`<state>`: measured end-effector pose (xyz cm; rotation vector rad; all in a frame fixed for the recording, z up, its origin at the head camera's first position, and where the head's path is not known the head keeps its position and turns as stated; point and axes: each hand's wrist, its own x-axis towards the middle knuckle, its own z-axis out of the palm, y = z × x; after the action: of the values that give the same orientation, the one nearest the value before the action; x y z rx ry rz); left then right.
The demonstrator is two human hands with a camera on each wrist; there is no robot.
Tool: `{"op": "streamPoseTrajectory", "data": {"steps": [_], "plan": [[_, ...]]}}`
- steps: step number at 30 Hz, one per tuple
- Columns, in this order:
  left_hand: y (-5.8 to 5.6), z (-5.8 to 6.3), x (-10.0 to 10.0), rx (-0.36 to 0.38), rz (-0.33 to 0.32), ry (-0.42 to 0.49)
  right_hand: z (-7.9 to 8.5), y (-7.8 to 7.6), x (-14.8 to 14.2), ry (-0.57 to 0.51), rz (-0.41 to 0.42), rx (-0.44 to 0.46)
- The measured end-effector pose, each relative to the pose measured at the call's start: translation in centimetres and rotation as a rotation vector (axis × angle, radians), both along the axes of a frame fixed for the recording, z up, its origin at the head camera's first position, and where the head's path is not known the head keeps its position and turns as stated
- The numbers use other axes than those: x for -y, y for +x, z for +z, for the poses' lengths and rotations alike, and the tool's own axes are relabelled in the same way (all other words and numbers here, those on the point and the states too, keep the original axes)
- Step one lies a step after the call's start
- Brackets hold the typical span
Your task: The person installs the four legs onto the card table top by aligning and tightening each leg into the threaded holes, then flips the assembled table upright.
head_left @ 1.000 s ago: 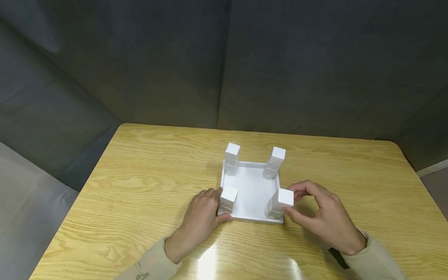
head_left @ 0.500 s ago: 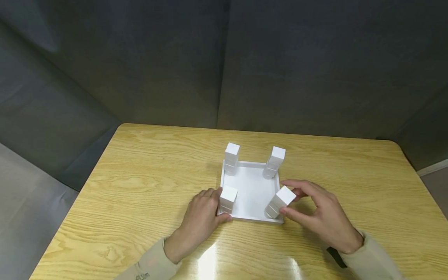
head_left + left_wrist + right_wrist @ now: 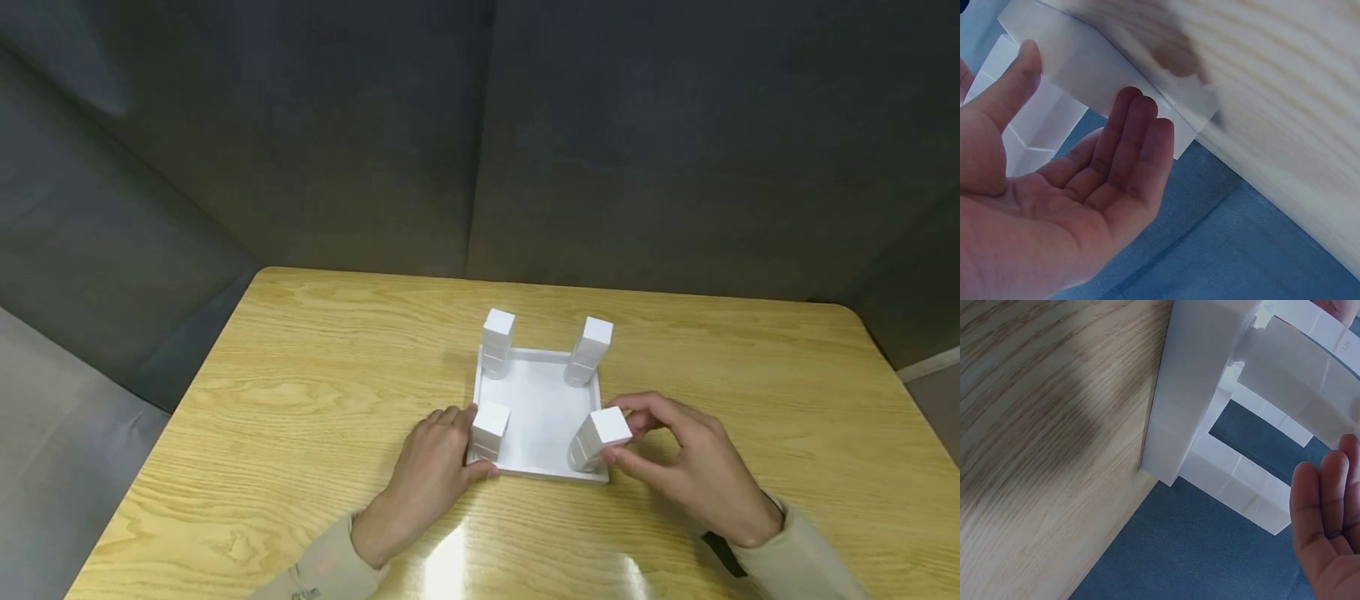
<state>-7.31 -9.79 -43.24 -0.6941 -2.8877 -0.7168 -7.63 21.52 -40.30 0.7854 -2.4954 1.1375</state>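
Note:
A shallow white square tray [image 3: 540, 408] has a square white post at each corner. My left hand [image 3: 429, 454] holds its near left corner, thumb along the front edge, fingers on the left side, beside the near left post [image 3: 491, 425]. With thumb and fingers, my right hand [image 3: 701, 471] pinches the near right post [image 3: 611, 427], which leans slightly rightward. In the right wrist view, a narrow gap with pale, rough bits shows between the held post [image 3: 1300, 372] and the tray wall [image 3: 1188, 381]. The post's lower end is partly hidden.
The far left post [image 3: 498, 337] and far right post [image 3: 594, 343] stand in the tray's back corners. Everything rests on a wood-grain table [image 3: 315, 375] with rounded back corners. A dark grey curtain [image 3: 480, 150] hangs behind it.
The near right post turned and leaned in my right fingers half a second ago, then turned partly back. My right fingers shifted with it. The left hand and tray stayed in place.

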Motion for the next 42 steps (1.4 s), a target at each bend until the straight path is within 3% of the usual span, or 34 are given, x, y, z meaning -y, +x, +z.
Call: {"op": "streamPoseTrajectory", "data": {"steps": [8, 24, 33, 42], "plan": [[0.07, -0.01, 0.03, -0.02, -0.006, 0.0, 0.08, 0.06, -0.14, -0.017, 0.021, -0.032], [0.04, -0.02, -0.07, 0.012, 0.008, 0.009, 0.06, 0.33, 0.15, -0.006, -0.044, 0.058], [0.0, -0.01, -0.07, 0.014, 0.004, 0.003, -0.57, 0.03, 0.01, -0.032, 0.03, -0.019], [-0.01, -0.07, -0.06, 0.023, 0.007, 0.004, -0.57, 0.01, 0.07, -0.012, 0.0, 0.002]]}}
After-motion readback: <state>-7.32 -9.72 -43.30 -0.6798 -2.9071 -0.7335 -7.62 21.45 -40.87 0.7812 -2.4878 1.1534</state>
